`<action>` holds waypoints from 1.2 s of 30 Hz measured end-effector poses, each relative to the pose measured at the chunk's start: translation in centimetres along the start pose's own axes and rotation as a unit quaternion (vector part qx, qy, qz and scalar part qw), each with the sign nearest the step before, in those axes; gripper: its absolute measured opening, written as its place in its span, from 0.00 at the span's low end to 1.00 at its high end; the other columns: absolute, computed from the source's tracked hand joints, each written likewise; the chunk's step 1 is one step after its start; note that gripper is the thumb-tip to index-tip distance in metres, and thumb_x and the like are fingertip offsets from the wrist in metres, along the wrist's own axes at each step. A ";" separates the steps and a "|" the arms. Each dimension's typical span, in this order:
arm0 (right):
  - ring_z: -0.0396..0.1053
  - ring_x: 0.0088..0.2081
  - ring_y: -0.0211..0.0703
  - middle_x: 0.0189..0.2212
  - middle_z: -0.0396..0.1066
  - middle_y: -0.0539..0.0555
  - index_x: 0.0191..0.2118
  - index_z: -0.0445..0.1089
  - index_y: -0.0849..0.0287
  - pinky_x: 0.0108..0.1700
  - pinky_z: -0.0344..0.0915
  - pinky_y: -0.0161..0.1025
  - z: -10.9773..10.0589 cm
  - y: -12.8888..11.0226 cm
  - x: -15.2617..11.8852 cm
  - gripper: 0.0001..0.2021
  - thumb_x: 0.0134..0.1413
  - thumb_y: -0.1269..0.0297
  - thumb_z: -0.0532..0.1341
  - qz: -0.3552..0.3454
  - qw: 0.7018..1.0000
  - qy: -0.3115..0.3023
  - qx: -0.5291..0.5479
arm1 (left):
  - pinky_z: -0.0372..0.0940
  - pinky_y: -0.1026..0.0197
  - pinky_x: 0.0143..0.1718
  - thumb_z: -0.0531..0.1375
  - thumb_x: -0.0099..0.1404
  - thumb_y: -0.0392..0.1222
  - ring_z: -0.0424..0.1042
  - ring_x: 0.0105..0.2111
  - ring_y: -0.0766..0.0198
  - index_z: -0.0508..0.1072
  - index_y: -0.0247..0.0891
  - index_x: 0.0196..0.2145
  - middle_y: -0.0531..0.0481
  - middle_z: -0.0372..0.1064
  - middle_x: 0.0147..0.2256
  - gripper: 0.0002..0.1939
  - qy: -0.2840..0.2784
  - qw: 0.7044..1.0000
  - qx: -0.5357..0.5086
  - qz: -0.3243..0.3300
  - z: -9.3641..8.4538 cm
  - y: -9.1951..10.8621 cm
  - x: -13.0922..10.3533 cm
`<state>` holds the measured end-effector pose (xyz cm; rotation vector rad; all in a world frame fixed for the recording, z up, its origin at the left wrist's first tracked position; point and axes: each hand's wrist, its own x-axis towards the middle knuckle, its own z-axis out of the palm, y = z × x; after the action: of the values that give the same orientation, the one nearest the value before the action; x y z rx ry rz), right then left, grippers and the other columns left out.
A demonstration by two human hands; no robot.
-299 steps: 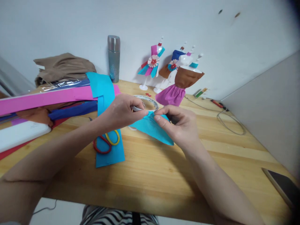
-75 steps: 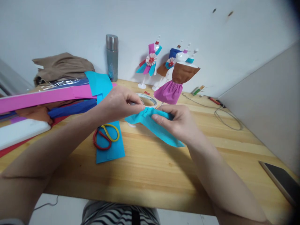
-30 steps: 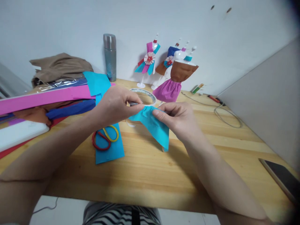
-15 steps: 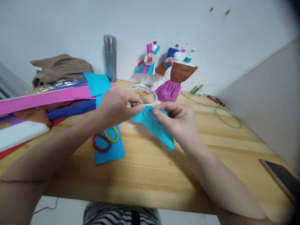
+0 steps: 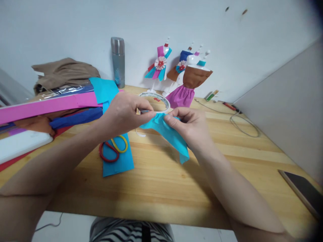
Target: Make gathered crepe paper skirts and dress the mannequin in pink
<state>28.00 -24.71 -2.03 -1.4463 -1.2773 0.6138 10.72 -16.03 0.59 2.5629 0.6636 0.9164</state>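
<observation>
While both hands are meeting above the middle of the wooden table point(image 5: 161, 188), the head camera is showing the left hand point(image 5: 123, 112) and the right hand point(image 5: 191, 126) each pinching the gathered top edge of a turquoise paper piece point(image 5: 171, 134). The left hand's fingers are closed narrowly on the paper's left end, thumb against forefinger. The right hand's fingers are closed on it just beside them, the two pinches almost touching. The paper is hanging clear of the tabletop and is sloping down to the right, its loose lower corner pointing toward the bare wood under the right wrist.

Just behind the hands a roll of tape point(image 5: 157, 101) is lying flat. Left of the paper, a pair of scissors point(image 5: 113, 149) with red and yellow handles is resting on a turquoise strip point(image 5: 118, 161) whose near end is stopping well short of the table's front edge. Further left, long pink, blue and white paper sheets point(image 5: 45, 107) are crowding that side out to the frame's edge, with brown cloth point(image 5: 64, 72) piled behind them.

Against the wall a metal flask point(image 5: 118, 62) is standing upright, and small dress figures point(image 5: 188, 84) in pink, brown and blue are standing right of it. A cable point(image 5: 243, 126) is looping near the right wall. A phone point(image 5: 301, 191) is lying close to the table's near right edge. Between the hands and the front edge, open wood is stretching wide.
</observation>
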 end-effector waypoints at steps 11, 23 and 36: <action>0.57 0.21 0.36 0.18 0.64 0.50 0.21 0.69 0.56 0.22 0.53 0.36 -0.2 -0.4 -0.1 0.10 0.43 0.58 0.66 -0.010 1.000 0.017 -0.007 | 0.50 0.65 0.25 0.60 0.59 0.38 0.56 0.20 0.72 0.79 0.37 0.26 0.56 0.65 0.18 0.08 -0.007 1.000 0.008 0.009 -0.1 -0.5 0.1; 0.58 0.22 0.34 0.20 0.66 0.49 0.23 0.71 0.60 0.23 0.55 0.34 0.4 -0.5 -0.6 0.09 0.45 0.59 0.65 -0.038 0.999 -0.001 -0.007 | 0.48 0.65 0.22 0.60 0.58 0.40 0.53 0.19 0.73 0.78 0.36 0.24 0.55 0.66 0.17 0.09 0.006 1.000 0.018 -0.005 0.4 -0.3 0.0; 0.54 0.21 0.35 0.18 0.60 0.48 0.20 0.66 0.57 0.23 0.50 0.35 0.1 -0.2 -0.1 0.12 0.45 0.57 0.64 -0.019 1.000 -0.007 0.002 | 0.48 0.66 0.22 0.60 0.58 0.38 0.53 0.19 0.73 0.78 0.35 0.24 0.56 0.63 0.16 0.09 0.005 1.000 -0.015 -0.007 0.3 -0.4 0.0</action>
<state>27.82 -24.80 -1.94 -1.4134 -1.3114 0.6024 10.86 -15.76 0.20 2.5271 0.6649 0.9272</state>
